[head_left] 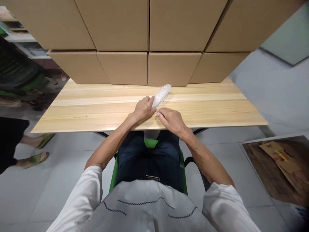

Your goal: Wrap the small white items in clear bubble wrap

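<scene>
Head view: person seated on a green chair [113,175] at a long pale wooden table [217,109], both hands at the near edge, approx. centre. The small clear plastic-wrapped packet [162,94] lies on the table, angled away and to the right, its far end near the bottom row of the stacked brown cardboard boxes [149,42] but not touching as far as I can tell.

Left hand [143,109]: curled over the packet's near end, fingers closed on it w/ thumb side toward the wrap; palm resting on the wood. Right hand [172,120]: flat-ish on the table just beside the packet's near end, fingertips pointing at it; looks loosely open, holding nothing, though whether the tips touch the wrap I can't tell.

Step in hand, my read: packet is pinned at one end by the left hand while the right comes in to work the wrap, i.e. early stage, wrap looks intact. Next move prob. calls for the right fingertips to find an edge or seam of the film, w/ the left keeping the packet steady so it doesn't slide on the smooth top.

Other: a second person's sandalled feet [36,158] on the grey floor at left, well apart from the table.
</scene>
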`<state>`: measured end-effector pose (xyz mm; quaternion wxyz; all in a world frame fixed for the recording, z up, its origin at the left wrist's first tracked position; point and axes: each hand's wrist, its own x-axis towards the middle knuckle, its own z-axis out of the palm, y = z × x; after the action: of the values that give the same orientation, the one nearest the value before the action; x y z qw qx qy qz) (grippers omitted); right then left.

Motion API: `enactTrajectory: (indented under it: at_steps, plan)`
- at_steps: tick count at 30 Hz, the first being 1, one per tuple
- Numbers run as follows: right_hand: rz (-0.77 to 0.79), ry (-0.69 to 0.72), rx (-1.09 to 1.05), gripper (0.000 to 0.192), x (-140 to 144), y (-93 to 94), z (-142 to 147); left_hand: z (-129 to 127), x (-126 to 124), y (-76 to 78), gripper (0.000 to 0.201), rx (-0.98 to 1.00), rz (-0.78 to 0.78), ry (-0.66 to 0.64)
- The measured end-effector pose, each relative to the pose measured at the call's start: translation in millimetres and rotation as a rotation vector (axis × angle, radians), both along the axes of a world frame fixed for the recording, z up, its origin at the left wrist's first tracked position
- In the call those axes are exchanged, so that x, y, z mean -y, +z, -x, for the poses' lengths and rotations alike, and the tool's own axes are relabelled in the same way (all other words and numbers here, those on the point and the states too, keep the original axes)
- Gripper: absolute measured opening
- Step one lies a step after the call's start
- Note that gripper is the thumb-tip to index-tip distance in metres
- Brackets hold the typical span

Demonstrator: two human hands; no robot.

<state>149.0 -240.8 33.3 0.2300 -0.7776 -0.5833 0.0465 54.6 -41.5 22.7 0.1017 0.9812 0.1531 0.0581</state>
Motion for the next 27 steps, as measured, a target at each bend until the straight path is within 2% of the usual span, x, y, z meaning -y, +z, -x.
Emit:
enactTrajectory:
  at_steps: [3,6,9,13,17,23,27]
  plan:
    - [-0.216,0.083,-0.007,0.057,-18.9,-11.6,-23.4,-0.9,-4.8,-7.9,0.057,0.008,-0.050,-0.066]
    - [-0.195,0.224,-0.059,0.074,-49.0,-24.2,-39.6,-6.3,-8.1,-14.6,0.054,0.023,-0.050,-0.120]
    - [-0.132,0.213,-0.061,0.084,-69.0,-35.5,-48.2,-7.6,-7.3,-16.5,0.056,0.028,-0.078,-0.146]
    - [-0.105,0.122,-0.033,0.085,-67.5,-46.4,-60.1,-1.8,0.1,-14.8,0.059,-0.012,-0.142,-0.105]
    - [-0.061,0.097,0.027,0.080,-60.8,-53.7,-79.5,2.4,7.9,-13.2,0.081,-0.016,-0.146,-0.071]
    - [-0.015,0.029,0.071,0.081,-62.0,-51.1,-98.8,6.8,13.9,-9.0,0.065,-0.030,-0.152,-0.021]
    - [0.005,0.001,0.059,0.084,-63.5,-49.6,-106.7,11.0,15.2,-7.0,0.063,-0.041,-0.153,-0.008]
